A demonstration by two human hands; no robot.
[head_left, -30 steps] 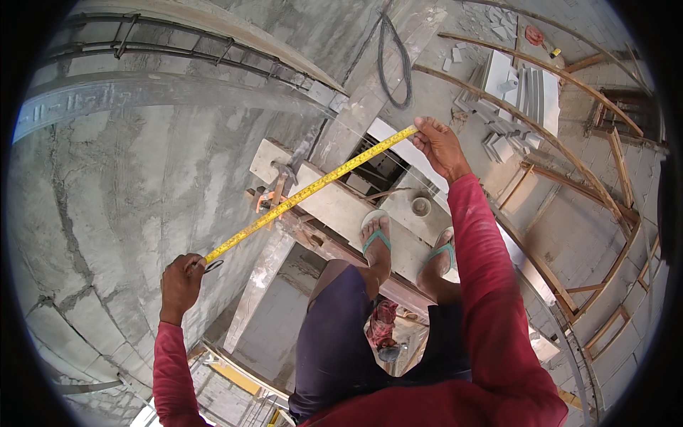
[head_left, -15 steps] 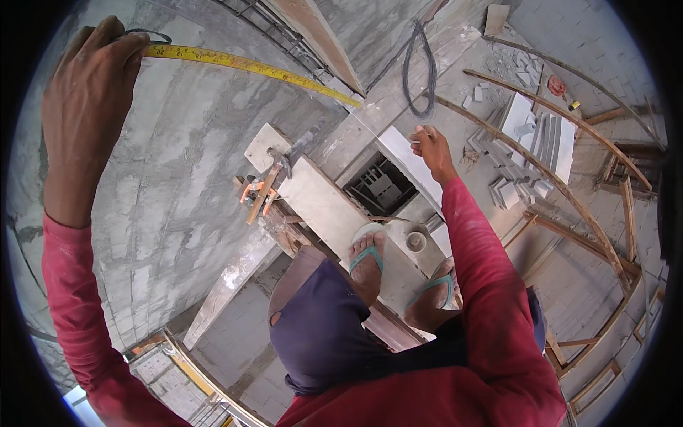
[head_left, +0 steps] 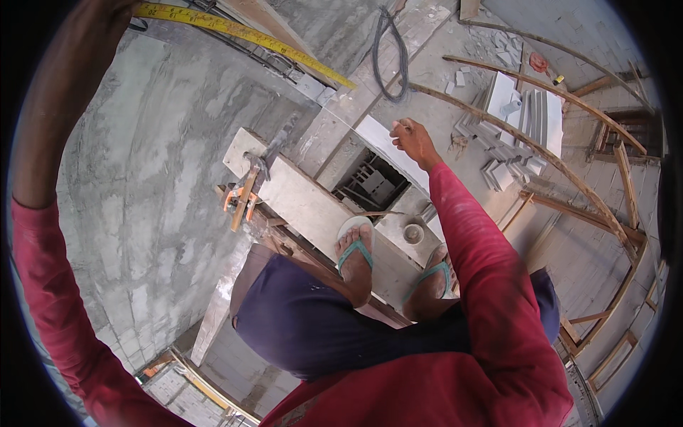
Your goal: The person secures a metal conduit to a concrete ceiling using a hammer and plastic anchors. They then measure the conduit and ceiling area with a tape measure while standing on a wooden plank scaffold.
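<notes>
At the upper left edge, my left hand (head_left: 99, 21) is raised and closed on a yellow tape measure (head_left: 235, 30), partly cut off by the picture's edge. The blade extends rightward, bending down, and its far end lies near a concrete ledge. My right hand (head_left: 415, 142) hovers over a white board strip, fingers pinched together; what they hold, if anything, is too small to make out. A thin pale line runs across the ledge toward that side. A hammer (head_left: 247, 196) rests on a dusty plank (head_left: 299, 203), beside an orange-handled tool (head_left: 232, 199).
My sandalled feet stand on planks next to a dark square opening (head_left: 373, 181) and a round cup-like container (head_left: 413, 233). Coiled wire (head_left: 390, 57) lies on the far ledge. White offcuts (head_left: 526, 117) are stacked right, among curved wooden strips (head_left: 526, 146). A rough grey wall (head_left: 142, 164) rises left.
My left hand with the tape measure has risen toward the upper edge, partly out of view. The whole view has shifted slightly; my right hand keeps its pinch, a little left of before.
</notes>
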